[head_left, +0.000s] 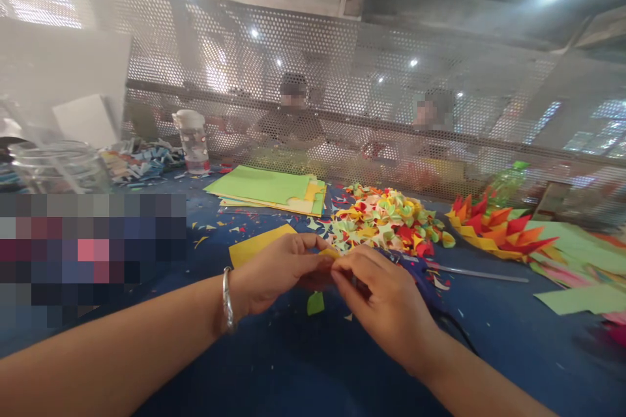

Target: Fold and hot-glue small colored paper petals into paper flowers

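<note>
My left hand (281, 267), with a silver bangle on the wrist, is closed in a pinch on a small yellow piece of paper (330, 253). The fingers of my right hand (379, 293) are pressed together at the same piece's other side, and they hide much of it. Below the fingertips, a small green paper piece (315, 303) lies on the blue table. A yellow paper sheet (259, 241) is partly behind my left hand. Just beyond both hands rises a pile of small folded paper pieces (381, 215) in yellow, green, red and cream.
Stacked paper sheets (264, 184), a bottle (194, 143) and a glass jar (59, 166) stand left. Rightward are a dark blue glue gun (424, 280) with clear stick (484, 273), an orange-red folded-paper piece (503, 234) and green sheets (581, 298). Perforated screen (323, 45) behind; people beyond.
</note>
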`<state>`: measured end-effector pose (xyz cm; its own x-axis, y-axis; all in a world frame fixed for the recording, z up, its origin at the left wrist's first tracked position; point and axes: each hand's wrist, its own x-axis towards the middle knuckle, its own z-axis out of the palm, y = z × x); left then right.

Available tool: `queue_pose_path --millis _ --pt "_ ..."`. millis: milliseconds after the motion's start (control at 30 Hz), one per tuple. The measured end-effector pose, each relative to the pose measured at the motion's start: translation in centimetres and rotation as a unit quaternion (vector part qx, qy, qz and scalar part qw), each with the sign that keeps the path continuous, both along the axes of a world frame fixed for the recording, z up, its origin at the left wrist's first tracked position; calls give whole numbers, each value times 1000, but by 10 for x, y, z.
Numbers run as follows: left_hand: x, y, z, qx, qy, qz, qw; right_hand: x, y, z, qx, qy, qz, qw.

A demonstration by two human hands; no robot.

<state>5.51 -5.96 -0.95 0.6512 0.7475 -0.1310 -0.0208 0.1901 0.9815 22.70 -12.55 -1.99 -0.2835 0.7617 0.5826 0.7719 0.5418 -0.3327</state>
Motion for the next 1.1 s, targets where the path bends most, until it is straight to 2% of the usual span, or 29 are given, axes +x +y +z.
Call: queue_pose_path --millis 200,367,500,767,1100 --pt "-1 -1 -1 14 -41 8 999 -1 0 2 -60 132 -22 989" --pt "0 -4 -1 48 -66 5 997 2 1 2 -93 180 -33 979" --pt "3 -5 -3 103 -63 10 993 1 2 4 -105 201 -37 973" --pt "3 -4 -6 156 -20 39 987 0 1 5 -107 208 -41 971" --pt "2 -3 -4 259 49 75 962 1 0 4 -61 188 -49 979"
